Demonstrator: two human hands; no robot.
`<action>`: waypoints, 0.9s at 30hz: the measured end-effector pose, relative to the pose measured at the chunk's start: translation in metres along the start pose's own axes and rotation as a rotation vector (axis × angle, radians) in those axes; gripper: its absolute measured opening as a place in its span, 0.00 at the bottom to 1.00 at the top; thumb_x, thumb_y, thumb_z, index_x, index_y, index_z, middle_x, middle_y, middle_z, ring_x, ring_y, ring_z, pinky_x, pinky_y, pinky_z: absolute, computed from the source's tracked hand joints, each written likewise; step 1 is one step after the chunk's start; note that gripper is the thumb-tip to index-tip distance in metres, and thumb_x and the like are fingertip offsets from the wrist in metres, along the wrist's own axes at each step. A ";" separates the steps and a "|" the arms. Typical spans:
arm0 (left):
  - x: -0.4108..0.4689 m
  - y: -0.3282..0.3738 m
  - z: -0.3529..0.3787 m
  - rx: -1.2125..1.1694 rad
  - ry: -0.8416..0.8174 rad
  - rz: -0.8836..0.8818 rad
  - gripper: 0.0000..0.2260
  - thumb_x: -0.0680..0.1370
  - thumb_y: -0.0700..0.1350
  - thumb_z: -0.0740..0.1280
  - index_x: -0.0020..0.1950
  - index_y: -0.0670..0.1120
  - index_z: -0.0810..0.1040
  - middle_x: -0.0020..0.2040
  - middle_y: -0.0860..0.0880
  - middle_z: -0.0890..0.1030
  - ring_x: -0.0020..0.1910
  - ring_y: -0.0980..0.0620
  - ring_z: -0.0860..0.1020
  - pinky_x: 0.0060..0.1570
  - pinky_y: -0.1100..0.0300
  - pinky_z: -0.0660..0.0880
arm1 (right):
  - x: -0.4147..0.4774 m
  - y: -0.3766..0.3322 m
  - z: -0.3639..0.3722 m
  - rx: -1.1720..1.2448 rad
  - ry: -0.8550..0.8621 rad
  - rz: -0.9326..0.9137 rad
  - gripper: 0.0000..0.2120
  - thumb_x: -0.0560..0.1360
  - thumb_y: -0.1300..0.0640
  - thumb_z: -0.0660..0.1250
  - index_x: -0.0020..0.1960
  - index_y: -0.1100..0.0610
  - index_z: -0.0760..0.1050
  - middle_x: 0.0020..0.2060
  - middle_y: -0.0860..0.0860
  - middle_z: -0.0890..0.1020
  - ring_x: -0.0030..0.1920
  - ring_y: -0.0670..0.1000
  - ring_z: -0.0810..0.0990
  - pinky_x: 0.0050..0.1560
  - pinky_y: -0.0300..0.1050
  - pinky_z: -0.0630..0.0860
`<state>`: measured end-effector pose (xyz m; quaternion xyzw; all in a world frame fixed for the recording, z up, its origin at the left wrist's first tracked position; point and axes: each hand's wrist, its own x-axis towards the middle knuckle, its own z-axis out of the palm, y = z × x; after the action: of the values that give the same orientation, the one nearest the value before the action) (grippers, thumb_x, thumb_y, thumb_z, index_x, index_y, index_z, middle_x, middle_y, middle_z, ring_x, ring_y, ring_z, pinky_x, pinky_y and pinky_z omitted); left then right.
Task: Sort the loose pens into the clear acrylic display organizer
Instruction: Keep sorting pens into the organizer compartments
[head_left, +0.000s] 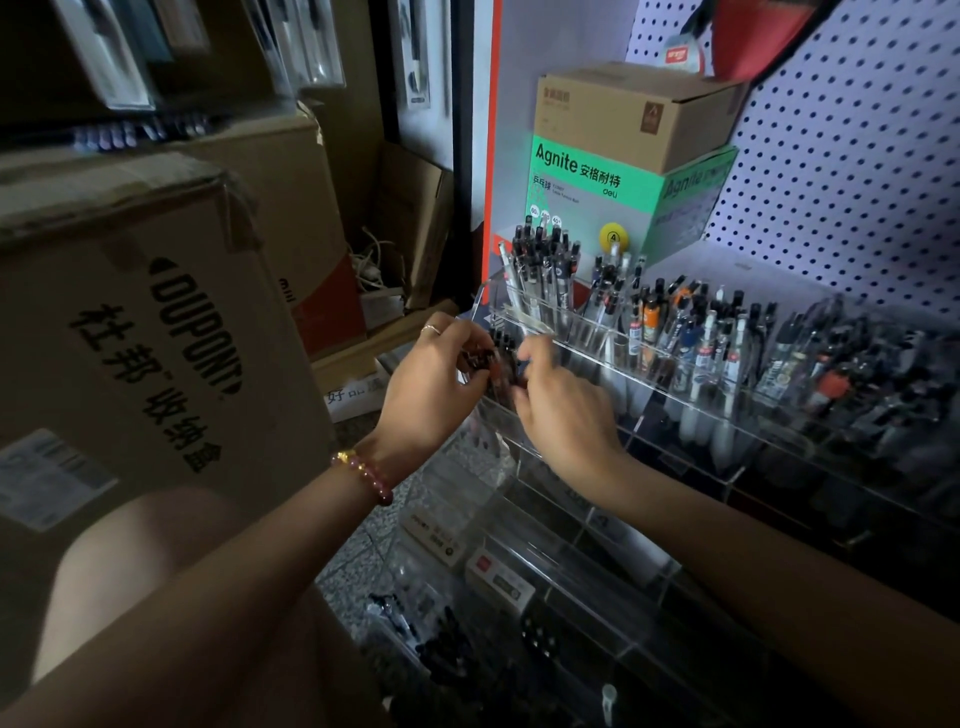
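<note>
Standing bunched just left of frame centre, the dark pens (496, 358) sit between both hands, at the left end of the clear acrylic organizer (675, 410). The left hand (434, 387) curls its fingers round them. The right hand (566, 415), partly blurred, pinches the same bunch from the right. A brown carton (156, 332) fills the frame's left.

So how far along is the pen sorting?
Well along: the back rows of the organizer stand full of pens. The left hand and right hand hold a bunch of dark pens at its left end. Front compartments look unfilled, and more pens lie lower down.
</note>
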<state>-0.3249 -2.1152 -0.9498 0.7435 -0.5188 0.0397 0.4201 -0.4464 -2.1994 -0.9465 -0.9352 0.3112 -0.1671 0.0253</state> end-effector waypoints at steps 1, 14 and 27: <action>0.000 0.000 0.000 -0.004 0.004 -0.004 0.10 0.72 0.39 0.70 0.52 0.48 0.76 0.50 0.54 0.71 0.40 0.59 0.72 0.42 0.56 0.75 | 0.000 0.000 0.000 -0.005 -0.005 0.004 0.11 0.82 0.55 0.56 0.63 0.55 0.63 0.40 0.49 0.82 0.34 0.51 0.81 0.24 0.40 0.63; -0.003 0.000 0.001 0.043 -0.018 -0.033 0.12 0.70 0.37 0.70 0.50 0.48 0.73 0.52 0.53 0.69 0.38 0.55 0.74 0.35 0.51 0.76 | -0.005 -0.002 -0.011 -0.053 -0.071 -0.060 0.11 0.80 0.56 0.56 0.59 0.58 0.69 0.49 0.52 0.79 0.40 0.53 0.82 0.33 0.43 0.68; 0.015 0.037 -0.028 -0.071 0.116 0.119 0.12 0.70 0.33 0.68 0.51 0.45 0.75 0.50 0.50 0.70 0.44 0.65 0.70 0.44 0.66 0.71 | 0.001 -0.008 -0.096 0.208 0.235 -0.194 0.02 0.75 0.54 0.62 0.46 0.51 0.69 0.29 0.43 0.70 0.29 0.46 0.70 0.28 0.41 0.67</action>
<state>-0.3372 -2.1116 -0.9023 0.6923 -0.5382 0.0892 0.4722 -0.4724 -2.1879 -0.8543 -0.9272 0.2012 -0.3084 0.0691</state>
